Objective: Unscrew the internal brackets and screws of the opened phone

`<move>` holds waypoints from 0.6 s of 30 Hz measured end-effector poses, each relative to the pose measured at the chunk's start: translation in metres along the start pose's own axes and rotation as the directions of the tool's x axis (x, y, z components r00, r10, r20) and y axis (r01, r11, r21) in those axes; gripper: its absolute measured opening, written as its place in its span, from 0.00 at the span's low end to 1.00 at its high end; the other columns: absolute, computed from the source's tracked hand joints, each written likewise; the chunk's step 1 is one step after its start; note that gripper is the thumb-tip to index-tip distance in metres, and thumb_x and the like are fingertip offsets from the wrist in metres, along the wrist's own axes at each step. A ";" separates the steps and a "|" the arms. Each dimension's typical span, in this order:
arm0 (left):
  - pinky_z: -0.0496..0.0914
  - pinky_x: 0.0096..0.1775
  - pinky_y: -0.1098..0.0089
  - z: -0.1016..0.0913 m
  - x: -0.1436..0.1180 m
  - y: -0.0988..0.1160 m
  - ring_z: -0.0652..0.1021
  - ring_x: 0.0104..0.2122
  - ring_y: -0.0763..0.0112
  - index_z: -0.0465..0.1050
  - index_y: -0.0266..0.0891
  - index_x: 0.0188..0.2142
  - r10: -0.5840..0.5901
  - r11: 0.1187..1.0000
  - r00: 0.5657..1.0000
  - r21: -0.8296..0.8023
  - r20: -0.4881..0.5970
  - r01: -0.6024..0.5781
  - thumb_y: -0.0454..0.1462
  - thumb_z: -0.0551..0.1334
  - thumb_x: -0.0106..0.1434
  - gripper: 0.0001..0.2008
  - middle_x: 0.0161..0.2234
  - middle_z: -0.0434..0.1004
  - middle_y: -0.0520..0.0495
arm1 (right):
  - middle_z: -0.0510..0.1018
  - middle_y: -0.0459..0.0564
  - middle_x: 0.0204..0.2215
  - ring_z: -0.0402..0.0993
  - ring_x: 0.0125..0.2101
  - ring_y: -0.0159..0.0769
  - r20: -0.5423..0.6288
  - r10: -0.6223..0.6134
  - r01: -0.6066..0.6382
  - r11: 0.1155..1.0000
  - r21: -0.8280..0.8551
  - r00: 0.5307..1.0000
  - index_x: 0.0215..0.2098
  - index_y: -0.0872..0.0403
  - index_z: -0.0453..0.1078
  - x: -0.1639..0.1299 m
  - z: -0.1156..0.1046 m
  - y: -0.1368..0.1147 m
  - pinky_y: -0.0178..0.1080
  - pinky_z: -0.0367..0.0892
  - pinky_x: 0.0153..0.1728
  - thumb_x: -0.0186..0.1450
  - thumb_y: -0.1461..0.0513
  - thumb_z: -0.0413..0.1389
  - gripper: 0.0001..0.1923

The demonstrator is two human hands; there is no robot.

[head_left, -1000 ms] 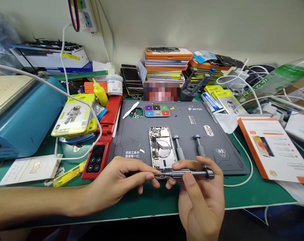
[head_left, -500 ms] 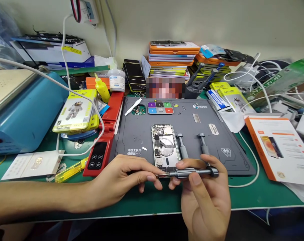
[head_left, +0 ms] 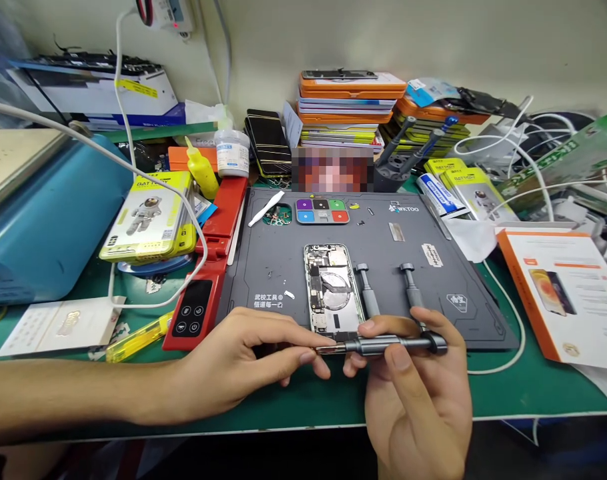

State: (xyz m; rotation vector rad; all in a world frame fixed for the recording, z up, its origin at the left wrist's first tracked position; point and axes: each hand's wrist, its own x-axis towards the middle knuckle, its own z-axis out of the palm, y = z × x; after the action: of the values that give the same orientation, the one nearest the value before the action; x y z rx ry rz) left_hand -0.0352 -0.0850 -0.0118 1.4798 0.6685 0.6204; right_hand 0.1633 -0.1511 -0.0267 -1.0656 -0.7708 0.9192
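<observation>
A grey metal screwdriver (head_left: 383, 345) lies level above the mat's front edge, its tip pointing left. Thumb and fingers of my right hand (head_left: 416, 393) grip its handle, with the round end cap near my palm. My left hand (head_left: 253, 360) pinches at the tip; the fingers partly hide it. Just behind the tool is an opened phone (head_left: 331, 287), its circuit board and round coil exposed, lying on the dark mat (head_left: 278, 260). Two more grey screwdrivers, one on the left (head_left: 366, 290) and one on the right (head_left: 411, 287), rest beside the phone, partly covered by my right hand.
A red device with a touch panel (head_left: 193, 310) and a yellow cutter (head_left: 138, 337) flank the mat's left side. Behind are a coloured tray (head_left: 322, 211), a screwdriver stand (head_left: 393, 175) and stacked boxes (head_left: 351, 87). A white-orange box (head_left: 563, 293) lies right; a white cable loops leftward.
The camera view has shifted slightly. Both hands keep nearly the same pose on the screwdriver, with only a small shift of the left fingers at its tip. The phone stays put on the mat.
</observation>
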 end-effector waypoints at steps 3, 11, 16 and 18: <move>0.77 0.35 0.80 0.000 0.000 -0.001 0.78 0.29 0.78 0.83 0.48 0.59 0.019 1.000 1.000 0.001 0.006 -0.019 0.36 0.63 0.78 0.15 0.43 0.89 0.49 | 0.83 0.46 0.37 0.78 0.26 0.33 -0.016 -0.002 0.002 1.000 -0.013 1.000 0.57 0.41 0.69 0.001 0.000 -0.001 0.38 0.74 0.29 0.75 0.60 0.58 0.13; 0.77 0.38 0.81 -0.001 -0.001 -0.005 0.79 0.30 0.80 0.82 0.55 0.61 0.031 0.999 0.999 0.027 0.030 -0.032 0.36 0.62 0.80 0.16 0.46 0.89 0.54 | 0.84 0.45 0.37 0.79 0.26 0.33 0.009 0.021 -0.021 1.000 0.010 1.000 0.56 0.40 0.69 0.001 0.002 0.000 0.37 0.76 0.26 0.75 0.60 0.59 0.13; 0.77 0.38 0.83 0.000 0.000 -0.004 0.83 0.37 0.78 0.82 0.57 0.59 0.026 1.000 0.999 -0.011 0.043 -0.025 0.36 0.60 0.81 0.16 0.49 0.88 0.56 | 0.85 0.46 0.38 0.82 0.27 0.34 0.057 0.020 -0.022 0.999 0.031 0.998 0.56 0.41 0.69 0.001 0.001 0.000 0.37 0.78 0.26 0.76 0.61 0.59 0.13; 0.77 0.39 0.84 0.001 0.001 -0.003 0.83 0.36 0.80 0.83 0.57 0.58 0.049 0.999 0.998 -0.004 0.041 -0.048 0.35 0.61 0.81 0.16 0.48 0.88 0.58 | 0.85 0.46 0.39 0.82 0.27 0.34 0.065 0.008 -0.010 0.999 0.041 0.998 0.56 0.42 0.69 0.001 0.002 -0.001 0.36 0.79 0.27 0.76 0.62 0.58 0.12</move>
State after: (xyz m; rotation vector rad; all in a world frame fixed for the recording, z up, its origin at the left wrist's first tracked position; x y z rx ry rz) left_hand -0.0343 -0.0849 -0.0152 1.5056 0.6014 0.6267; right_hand 0.1623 -0.1498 -0.0250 -1.0082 -0.7978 0.9772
